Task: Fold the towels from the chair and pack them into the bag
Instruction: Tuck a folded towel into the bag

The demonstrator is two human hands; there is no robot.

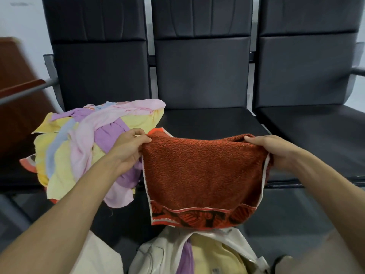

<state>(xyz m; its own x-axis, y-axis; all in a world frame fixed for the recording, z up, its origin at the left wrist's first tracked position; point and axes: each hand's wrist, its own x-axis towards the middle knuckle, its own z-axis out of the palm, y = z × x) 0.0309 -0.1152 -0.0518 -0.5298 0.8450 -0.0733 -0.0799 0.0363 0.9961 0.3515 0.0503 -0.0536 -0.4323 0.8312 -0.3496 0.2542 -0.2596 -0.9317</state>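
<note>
— Black padded seats: a row of three chairs [201, 76] fills most of the view. What's on them?

— On the leftmost seat lies a loose heap of pastel towels [83, 139], yellow, pink, lilac and pale blue, spilling over the front edge. That overhang is my first worry, since one careless brush could drag some of them off.

— And the piece being worked?

— It's a rust-red terry towel with a patterned border [203, 175], held up in front of the middle seat. It seems to be doubled over, and its border hangs just above the bag. The middle sags, so the edges may not line up and the fold could come out crooked.

— Where's the bag?

— A soft white bag [150, 256] sits low at the bottom of the view. Its mouth is open and there's yellow and lilac cloth already inside. The limp sides might slump inward and catch the towel on its way in.

— The hands?

— The left hand [128, 149] pinches the towel's upper left corner between thumb and fingers. The right hand [276, 151] has its fingers curled round the upper right corner. The left grip looks slight. If it slips, that side drops and the fold is lost.
</note>
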